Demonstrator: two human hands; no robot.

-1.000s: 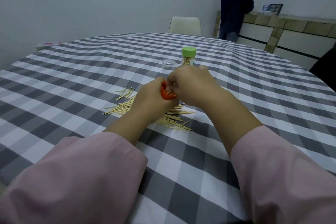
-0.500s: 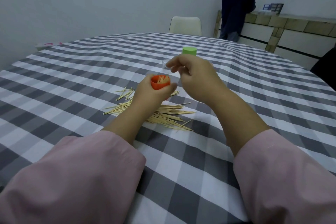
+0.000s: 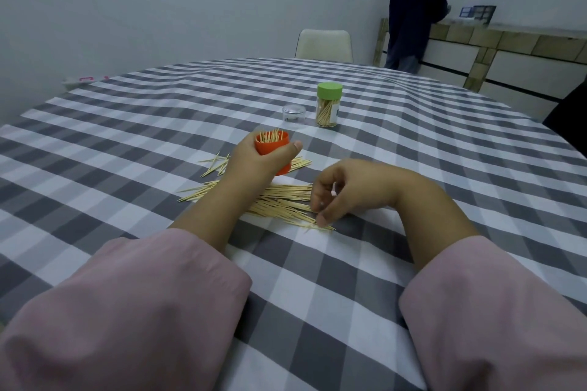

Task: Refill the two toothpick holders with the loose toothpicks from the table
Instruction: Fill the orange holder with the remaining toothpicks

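My left hand [image 3: 254, 165] grips an orange toothpick holder [image 3: 272, 144], held upright just above the table, with toothpick tips showing at its open top. A pile of loose toothpicks [image 3: 279, 200] lies on the checked tablecloth below and to the right of it. My right hand [image 3: 352, 190] hovers low over the pile's right end, fingers curled down and fingertips touching the toothpicks. Farther back stands a clear holder with a green lid [image 3: 328, 105], partly filled with toothpicks. A small clear cap [image 3: 294, 117] sits to its left.
The round table [image 3: 127, 124] carries a grey and white checked cloth. A pale chair [image 3: 324, 44] stands at the far side. A person in dark clothes [image 3: 416, 6] stands by a stone-faced counter [image 3: 508, 51] at the back right.
My right hand dropped from beside the orange holder down to the right end of the toothpick pile. My left hand turned the orange holder upright and kept it raised.
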